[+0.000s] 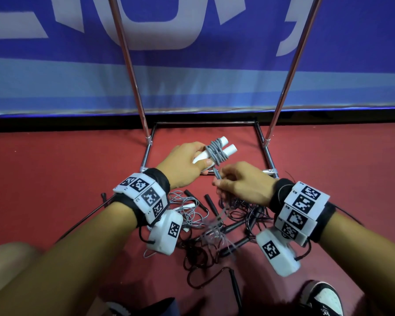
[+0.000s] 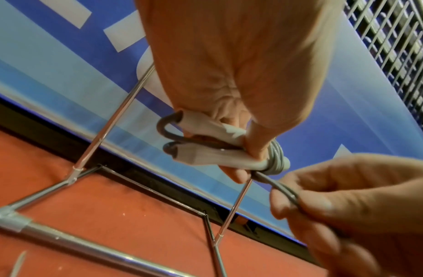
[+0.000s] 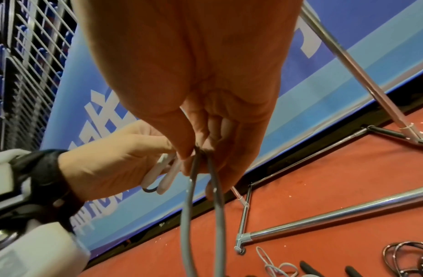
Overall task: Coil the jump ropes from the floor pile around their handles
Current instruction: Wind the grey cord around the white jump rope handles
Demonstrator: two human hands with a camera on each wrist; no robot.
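Observation:
My left hand point(image 1: 187, 161) grips two white jump-rope handles point(image 1: 226, 150) held side by side above the floor, with several turns of grey rope point(image 1: 216, 151) wound around them. In the left wrist view the same handles point(image 2: 205, 155) and coil point(image 2: 275, 159) show under my curled fingers. My right hand point(image 1: 237, 181) pinches the grey rope just below the coil, and two strands point(image 3: 203, 206) hang from it toward the floor. A tangled pile of black and grey ropes point(image 1: 217, 226) with black handles lies under my wrists.
A chrome rack frame point(image 1: 269, 156) stands on the red floor just beyond my hands, its two poles rising in front of a blue banner point(image 1: 192, 65). A loose black rope with a handle point(image 1: 235, 290) lies near my knees, and a shoe point(image 1: 324, 297) is at the lower right.

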